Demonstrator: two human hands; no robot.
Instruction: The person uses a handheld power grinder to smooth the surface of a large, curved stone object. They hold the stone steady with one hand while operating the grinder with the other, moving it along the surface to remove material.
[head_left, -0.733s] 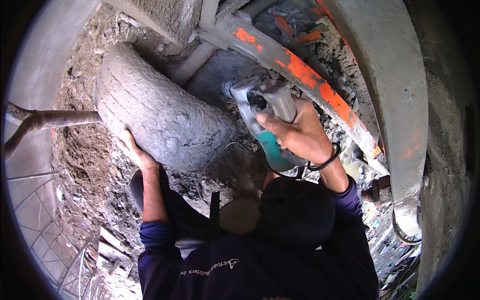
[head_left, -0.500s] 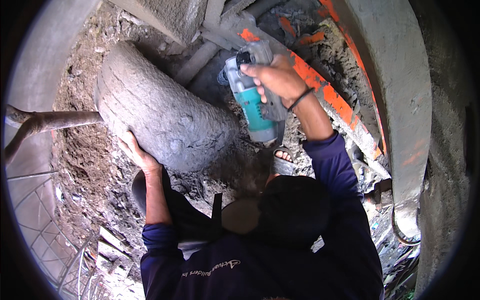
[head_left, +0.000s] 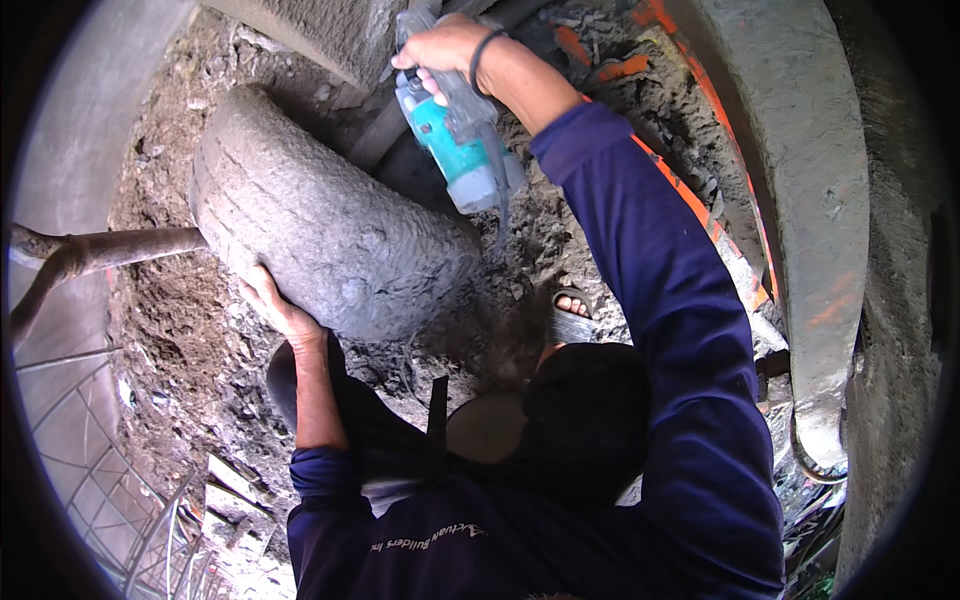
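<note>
My left hand lies with fingers stretched out on the lower left side of a big, rounded, dust-grey lump of concrete. My right hand is wrapped round the grey handle of a teal and grey electric demolition hammer, held beyond the lump's upper right side. The tool tilts, with its teal motor housing toward me. I cannot make out its bit or what it touches. Below the housing hangs a dark strip, perhaps its cord.
A brown branch-like pole reaches the lump's left side. Concrete blocks stand beyond it. On the right are orange-painted beams and a grey column. Rough rubble covers the ground; my sandalled foot rests on it.
My right hand has carried the demolition hammer up and to the left, with the arm stretching farther out. The left hand and the concrete lump have stayed in place.
</note>
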